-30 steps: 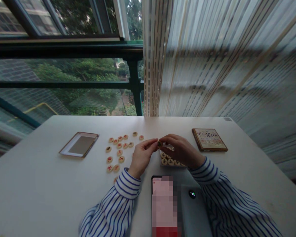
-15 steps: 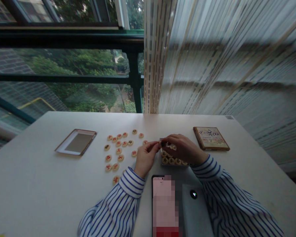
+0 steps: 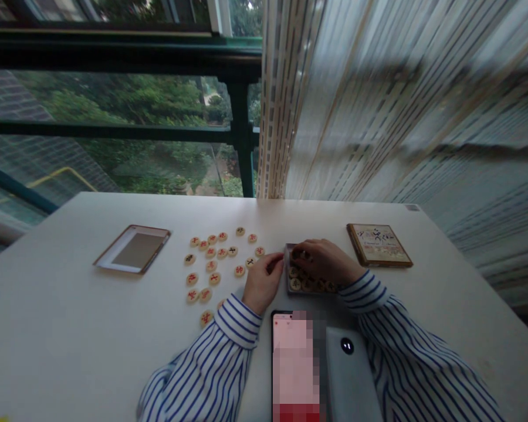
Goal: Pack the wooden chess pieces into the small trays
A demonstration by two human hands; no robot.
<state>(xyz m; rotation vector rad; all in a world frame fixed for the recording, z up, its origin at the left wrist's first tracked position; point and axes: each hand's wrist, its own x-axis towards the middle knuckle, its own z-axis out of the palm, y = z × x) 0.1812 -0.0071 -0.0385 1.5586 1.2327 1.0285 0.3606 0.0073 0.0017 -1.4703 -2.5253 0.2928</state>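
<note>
My left hand (image 3: 263, 282) is closed, its thumb and fingertips at the left wall of a shallow clear box (image 3: 287, 275). Over that box my right hand (image 3: 324, 261) reaches down, its fingertips pinched on a round xiangqi piece (image 3: 295, 254) inside the far left corner. That piece is partly hidden by the fingers. More wooden pieces with dark characters, such as one xiangqi piece (image 3: 295, 284), lie in rows in the box, largely covered by the hand. Left of my left hand, several loose pieces (image 3: 215, 278) lie scattered, mostly with red characters, a few black.
A flat lid-like tray (image 3: 110, 258) lies at the left of the white table (image 3: 70, 328). At the right sits a brown printed box (image 3: 381, 245). A phone (image 3: 293, 363) and a grey device (image 3: 352, 387) with a small round display lie between my forearms. Window and curtain stand behind.
My hands have come apart: the right moved from the left's fingertips down into the box with a piece. My left hand now rests at the box wall. The view tilted down slightly.
</note>
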